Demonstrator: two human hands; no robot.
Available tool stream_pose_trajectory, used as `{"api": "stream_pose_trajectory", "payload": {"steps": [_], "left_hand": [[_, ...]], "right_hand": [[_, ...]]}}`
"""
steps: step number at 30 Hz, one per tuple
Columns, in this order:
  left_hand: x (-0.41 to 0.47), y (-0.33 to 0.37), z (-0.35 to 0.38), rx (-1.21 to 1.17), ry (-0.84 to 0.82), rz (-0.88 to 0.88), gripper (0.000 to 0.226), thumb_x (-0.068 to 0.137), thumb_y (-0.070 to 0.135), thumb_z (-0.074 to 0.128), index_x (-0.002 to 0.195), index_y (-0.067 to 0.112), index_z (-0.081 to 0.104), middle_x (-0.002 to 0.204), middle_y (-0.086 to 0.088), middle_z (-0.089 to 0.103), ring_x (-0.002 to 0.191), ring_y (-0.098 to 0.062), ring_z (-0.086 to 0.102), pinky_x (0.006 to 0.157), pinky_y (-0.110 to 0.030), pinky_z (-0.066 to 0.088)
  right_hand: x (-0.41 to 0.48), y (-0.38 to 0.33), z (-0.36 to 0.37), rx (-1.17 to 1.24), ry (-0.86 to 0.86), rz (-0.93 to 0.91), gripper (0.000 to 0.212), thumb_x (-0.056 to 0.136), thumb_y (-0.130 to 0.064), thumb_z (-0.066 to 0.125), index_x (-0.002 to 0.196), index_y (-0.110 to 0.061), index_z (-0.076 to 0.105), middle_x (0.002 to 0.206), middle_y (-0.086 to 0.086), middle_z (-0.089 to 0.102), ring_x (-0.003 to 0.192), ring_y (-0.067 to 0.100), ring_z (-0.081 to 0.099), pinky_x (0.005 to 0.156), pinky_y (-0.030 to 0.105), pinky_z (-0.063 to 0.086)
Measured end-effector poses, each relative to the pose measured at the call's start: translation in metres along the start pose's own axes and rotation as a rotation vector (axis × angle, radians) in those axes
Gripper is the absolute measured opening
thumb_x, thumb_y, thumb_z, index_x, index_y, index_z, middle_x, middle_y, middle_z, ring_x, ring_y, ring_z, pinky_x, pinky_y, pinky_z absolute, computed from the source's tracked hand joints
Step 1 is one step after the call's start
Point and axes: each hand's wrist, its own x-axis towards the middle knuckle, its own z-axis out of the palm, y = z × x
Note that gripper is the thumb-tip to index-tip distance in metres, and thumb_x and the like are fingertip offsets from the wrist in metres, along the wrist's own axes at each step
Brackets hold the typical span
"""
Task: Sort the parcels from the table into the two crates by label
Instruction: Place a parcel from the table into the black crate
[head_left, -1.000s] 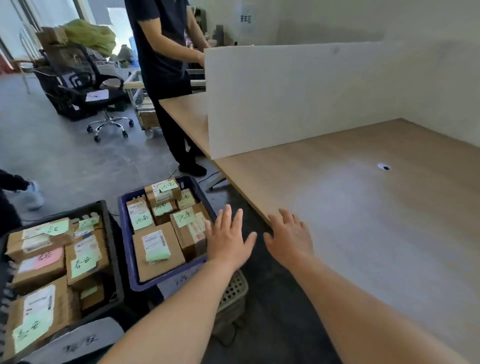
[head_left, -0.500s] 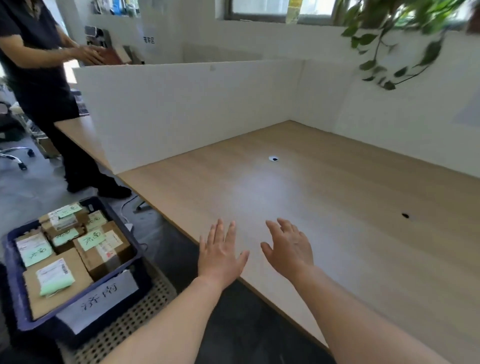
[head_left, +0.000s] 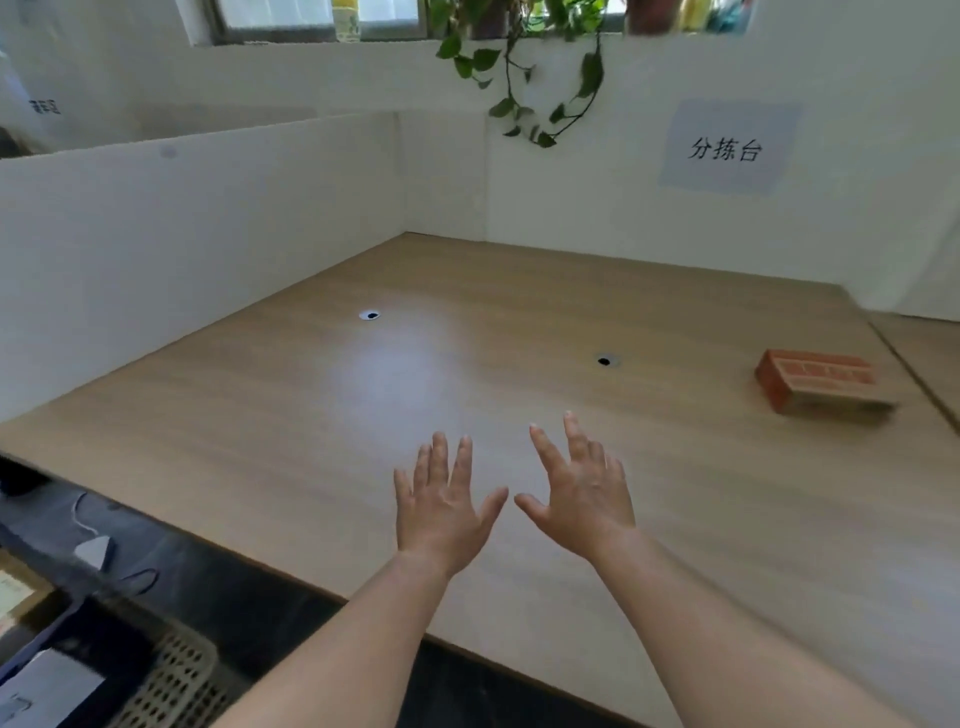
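Stretching wide, the wooden table (head_left: 363, 441) carries one red-and-tan parcel (head_left: 821, 382) far right, its print blurred unreadable. A wall sign (head_left: 727, 148) reads 分拣台. Left hand (head_left: 441, 512) and right hand (head_left: 579, 499) hover empty, fingers spread. Crates sit cut off bottom left.

The bench (head_left: 311, 441) looks like pale wood-grain laminate, smooth with a soft sheen where light pools on it, and two small dark holes (head_left: 369, 315) in it have pale, seemingly plastic rims. The white partition (head_left: 182, 234) around it is matt and smooth like painted board, with a matt paper sign (head_left: 724, 148) stuck to it. The parcel (head_left: 818, 382) is reddish-brown printed cardboard, dull in finish; at lower left a perforated basket (head_left: 176, 680) looks like beige plastic.
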Motion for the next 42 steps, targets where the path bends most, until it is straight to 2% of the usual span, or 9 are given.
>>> {"api": "stream_pose_trajectory", "payload": {"steps": [6,17,27,33,42], "left_hand": [[0.025,0.051,0.011,0.086,-0.057,0.137,0.078,0.093,0.068,0.015,0.151,0.026,-0.017,0.16,-0.005,-0.02,0.148,-0.021,-0.016,0.117,-0.049,-0.008],[0.089,0.147,0.027,0.054,-0.096,0.428,0.078,0.093,0.067,0.015,0.151,0.026,-0.017,0.16,-0.005,-0.017,0.148,-0.021,-0.013,0.118,-0.05,-0.005],[0.127,0.233,0.047,0.066,-0.103,0.603,0.079,0.093,0.067,0.018,0.152,0.025,-0.014,0.161,-0.006,-0.014,0.148,-0.022,-0.012,0.118,-0.052,-0.005],[0.152,0.303,0.072,0.099,-0.139,0.614,0.078,0.095,0.065,0.02,0.152,0.025,-0.013,0.162,-0.006,-0.011,0.149,-0.022,-0.009,0.119,-0.051,-0.003],[0.208,0.406,0.106,0.115,-0.218,0.525,0.074,0.097,0.061,0.024,0.154,0.022,-0.005,0.162,-0.007,-0.002,0.149,-0.023,0.0,0.12,-0.045,0.007]], "right_hand": [[-0.006,0.053,-0.002,0.04,0.049,0.17,0.081,0.088,-0.06,0.048,0.153,-0.026,0.012,0.159,0.014,0.005,0.139,0.029,0.026,0.106,0.044,0.03],[-0.003,0.133,-0.022,-0.042,0.045,0.469,0.079,0.091,-0.059,0.042,0.153,-0.025,0.008,0.16,0.011,0.003,0.14,0.027,0.024,0.108,0.04,0.029],[-0.004,0.202,-0.023,-0.047,0.025,0.617,0.074,0.093,-0.056,0.04,0.152,-0.023,0.01,0.16,0.01,0.006,0.142,0.026,0.02,0.11,0.04,0.026],[-0.003,0.284,-0.017,-0.03,-0.04,0.656,0.072,0.093,-0.053,0.043,0.152,-0.023,0.014,0.159,0.009,0.01,0.143,0.025,0.018,0.112,0.039,0.024],[0.031,0.44,-0.007,-0.011,-0.089,0.677,0.059,0.098,-0.043,0.038,0.15,-0.021,0.021,0.155,0.008,0.021,0.141,0.023,0.022,0.111,0.035,0.023]]}}
